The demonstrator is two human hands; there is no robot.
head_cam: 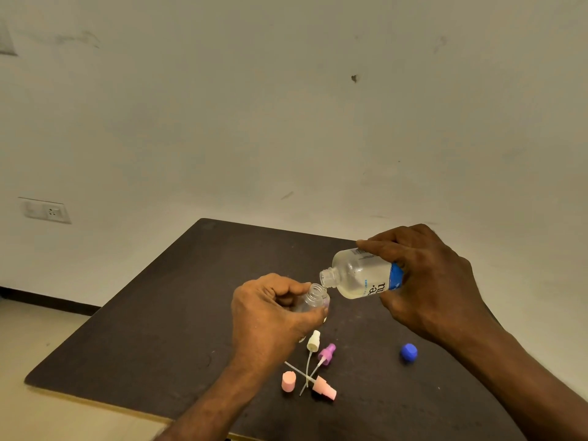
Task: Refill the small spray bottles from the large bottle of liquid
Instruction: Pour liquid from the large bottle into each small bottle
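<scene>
— What are the hands doing over the dark, matte table point(159, 313)?

— The right hand point(436, 281) is gripping the big clear plastic bottle point(359, 275), tilting its open neck against the small bottle's rim. The left hand point(267, 316) is curling round that small clear bottle point(313, 300).

— And lying loose?

— Three spray tops with thin tubes: white point(313, 341), purple point(327, 352), pink point(324, 388). A stubby pink cap point(288, 381) and a round blue cap point(409, 352) are resting apart.
</scene>
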